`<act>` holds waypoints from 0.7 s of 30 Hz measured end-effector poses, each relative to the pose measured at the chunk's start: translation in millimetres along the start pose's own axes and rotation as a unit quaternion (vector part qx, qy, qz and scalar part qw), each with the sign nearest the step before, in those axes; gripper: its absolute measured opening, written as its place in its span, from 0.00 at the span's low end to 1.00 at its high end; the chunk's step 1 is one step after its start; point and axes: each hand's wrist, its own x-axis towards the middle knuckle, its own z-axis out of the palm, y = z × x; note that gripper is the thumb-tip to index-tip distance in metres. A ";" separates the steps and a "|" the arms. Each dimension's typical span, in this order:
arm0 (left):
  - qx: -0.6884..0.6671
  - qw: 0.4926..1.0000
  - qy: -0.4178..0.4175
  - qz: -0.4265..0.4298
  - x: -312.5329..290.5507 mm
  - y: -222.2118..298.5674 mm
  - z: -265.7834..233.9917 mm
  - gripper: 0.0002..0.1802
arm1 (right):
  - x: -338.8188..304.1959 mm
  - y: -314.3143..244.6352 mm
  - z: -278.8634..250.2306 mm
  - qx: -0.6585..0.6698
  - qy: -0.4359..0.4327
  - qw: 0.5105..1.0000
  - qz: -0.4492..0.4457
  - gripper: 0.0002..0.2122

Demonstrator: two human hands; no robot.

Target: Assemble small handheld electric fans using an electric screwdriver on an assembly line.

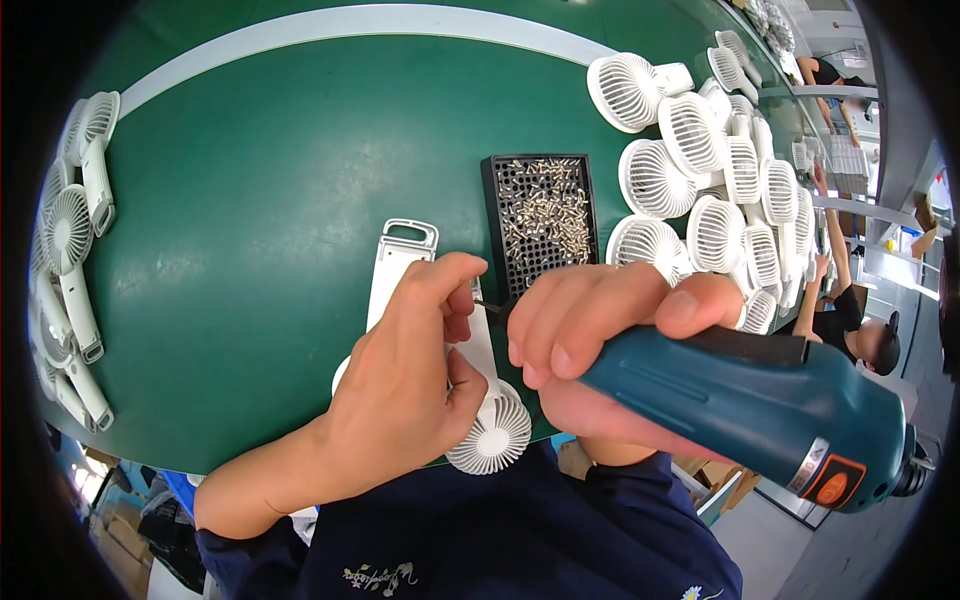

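Observation:
My right hand (610,330) is wrapped round a teal electric screwdriver (740,390), its dark bit pointing left toward my left fingers. My left hand (410,370) is curled, thumb and fingers drawn in beside the bit tip; whatever they pinch is hidden. Beneath that hand lies a white handheld fan, its loop-ended handle (400,265) showing above the fingers and a round white edge to the left of the wrist. A ribbed white fan head (490,437) shows below the fingers, near the table's front edge, with a white handle running up from it.
A black tray (489,210) of small metal screws stands just beyond my right hand. White fans (690,150) are heaped at the right, and more fans (68,230) line the left side of the green table (250,200). Other people (860,330) work at the far right.

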 end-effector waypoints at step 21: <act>-0.003 0.999 -0.030 -0.044 3.0 6.8 -3.4 0.34 | -12.2 -1.6 -25.8 0.019 0.071 0.997 -0.029 0.39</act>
